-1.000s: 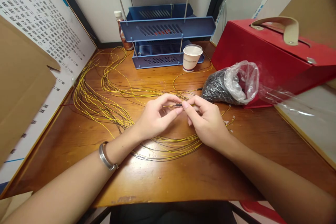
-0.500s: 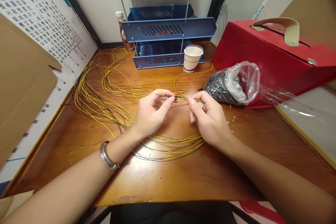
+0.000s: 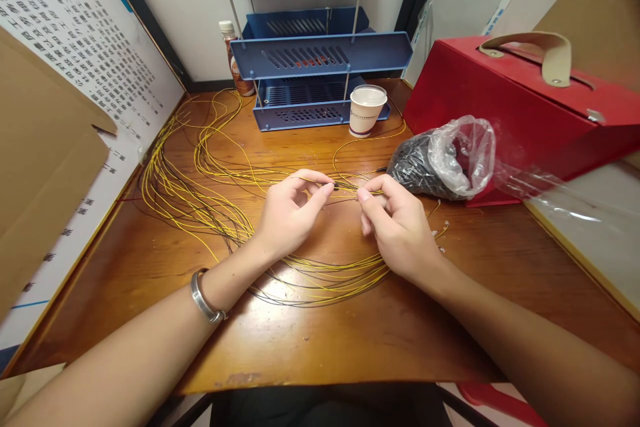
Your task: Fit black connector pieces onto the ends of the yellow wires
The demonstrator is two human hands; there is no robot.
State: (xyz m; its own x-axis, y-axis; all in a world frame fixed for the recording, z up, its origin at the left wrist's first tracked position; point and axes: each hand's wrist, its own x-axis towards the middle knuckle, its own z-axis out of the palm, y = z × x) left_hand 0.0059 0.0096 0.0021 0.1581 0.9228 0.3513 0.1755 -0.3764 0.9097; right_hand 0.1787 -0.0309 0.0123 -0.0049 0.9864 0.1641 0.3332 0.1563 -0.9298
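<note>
Both forearms enter from the lower edge of the frame and converge toward the centre of the wooden table (image 3: 320, 347). The left wrist carries a metal bracelet (image 3: 203, 298).

The left hand (image 3: 289, 217) rests palm-inward at centre frame, wrist low and knuckles raised. Its thumb and forefinger are closed in a narrow pinch on a single yellow cable (image 3: 349, 189), with the remaining fingers curled under. A small black sleeve (image 3: 336, 186) sits on the cable just beyond the thumb tip.

The right hand (image 3: 400, 227) lies right of centre, back of the hand up. Its thumb and forefinger pinch the same cable further right, and the other fingers are folded toward the palm. A short span of cable is exposed between the two pinches.

Compared with the frame one second earlier, the fingertips no longer meet: the hands have separated along the cable and sit slightly higher in the frame. The sleeve has gone left with the left hand. Against the half-second frame, the pose is nearly unchanged.

The cable bundle (image 3: 200, 203) loops from under the hands toward the upper left. A plastic bag (image 3: 450, 153) of black parts lies right of centre, against a red box (image 3: 520, 107). A paper cup (image 3: 367, 110) stands in front of the blue tray rack (image 3: 320, 53) at upper centre.
</note>
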